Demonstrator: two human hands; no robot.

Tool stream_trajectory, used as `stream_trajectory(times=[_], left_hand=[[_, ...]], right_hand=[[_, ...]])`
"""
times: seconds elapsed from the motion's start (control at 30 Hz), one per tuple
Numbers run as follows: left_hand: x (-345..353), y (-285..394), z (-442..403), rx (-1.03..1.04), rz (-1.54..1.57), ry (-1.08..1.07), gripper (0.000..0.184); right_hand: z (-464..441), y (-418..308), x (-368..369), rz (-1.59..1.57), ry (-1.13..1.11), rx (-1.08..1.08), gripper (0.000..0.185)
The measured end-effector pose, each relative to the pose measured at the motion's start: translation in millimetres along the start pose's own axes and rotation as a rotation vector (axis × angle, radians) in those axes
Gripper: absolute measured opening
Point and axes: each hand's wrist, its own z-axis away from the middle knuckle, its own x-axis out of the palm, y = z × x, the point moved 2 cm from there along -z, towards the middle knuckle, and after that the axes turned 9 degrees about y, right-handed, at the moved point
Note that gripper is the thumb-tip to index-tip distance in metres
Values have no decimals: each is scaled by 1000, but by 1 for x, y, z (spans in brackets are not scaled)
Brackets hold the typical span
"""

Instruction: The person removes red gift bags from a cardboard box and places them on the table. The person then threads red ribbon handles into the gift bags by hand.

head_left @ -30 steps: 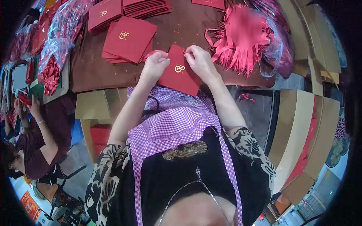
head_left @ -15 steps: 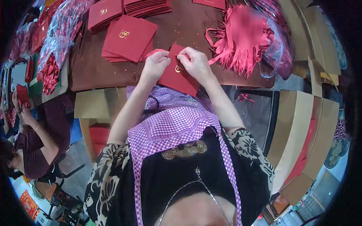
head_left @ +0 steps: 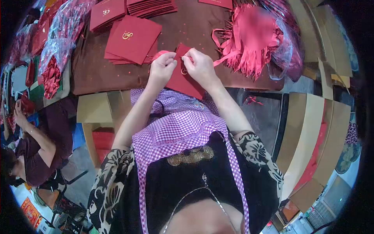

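Note:
A flat red paper piece with a gold emblem (head_left: pixel 186 82) lies slanted at the table's front edge, between and under my hands. Whether it is a bag or a folder, I cannot tell. My left hand (head_left: pixel 163 68) is closed in a pinch over its left side, and a pink-red ribbon (head_left: pixel 159 54) loops out at the fingers. Above its upper right part, my right hand (head_left: pixel 199 67) pinches with thumb and forefinger; what sits between those fingertips is too small to make out. Left of my hands rests a loose stack of matching red pieces (head_left: pixel 134 39).
Taller red stacks (head_left: pixel 109 15) stand at the back. A big bundle of red ribbons (head_left: pixel 249 46) lies to the right, partly in clear plastic. Open cardboard boxes (head_left: pixel 307 136) flank me below the table (head_left: pixel 117 80). At far left, another person (head_left: pixel 43 144) handles something red.
My hands have shifted very slightly, and the right hand now covers more of the gold emblem. At far left, the other person's hand has moved a little.

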Motion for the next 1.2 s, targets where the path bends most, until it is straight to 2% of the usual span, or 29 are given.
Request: stream_trajectory(times=[0.03,0.13,0.17,0.2,0.3,0.37,0.43,0.53,0.6,0.63,0.7,0.73,0.77,0.83,0.9,0.93,1.03,1.13,1.2], left_hand=[[1,-2,0,-1,0,-2,26],[3,-6,1,110,-38,41,26],[3,-4,2,175,-93,62,26],[3,0,3,242,-147,84,26],[4,9,8,211,-93,60,24],[4,10,9,217,-78,51,25],[6,10,9,222,-61,42,25],[7,10,8,301,-65,85,25],[6,10,9,225,-123,42,25],[6,11,9,226,-124,42,25],[9,13,11,317,-116,29,26],[8,14,10,317,-116,29,26],[8,14,9,297,-128,16,26],[5,16,7,274,-138,4,27],[0,17,-1,126,-34,-161,27],[-3,16,-5,83,-104,-206,26],[4,18,-7,207,-226,-175,28],[7,14,-8,161,-213,-160,25],[4,18,-6,243,-296,-172,23]], right_hand=[[2,0,1,1,1,1,12],[8,-5,5,128,79,-255,14],[8,-5,5,128,79,-253,14],[8,-4,5,84,107,-223,11],[8,1,6,-47,152,-97,10],[4,2,1,-184,26,197,11],[6,3,3,-237,46,215,12],[9,-1,2,-192,93,118,11],[12,-13,0,158,140,-319,13],[12,-12,1,156,141,-320,13],[12,-9,3,114,170,-295,12],[11,-9,1,16,123,-146,13],[9,-9,-2,17,123,-147,13],[6,-2,-6,-145,35,92,14],[4,-1,-13,-189,21,86,15],[3,0,-15,-191,-9,107,15],[3,-2,-17,-213,-54,164,15],[3,-2,-19,-209,-63,132,16],[2,-4,-23,-104,-179,72,12]])
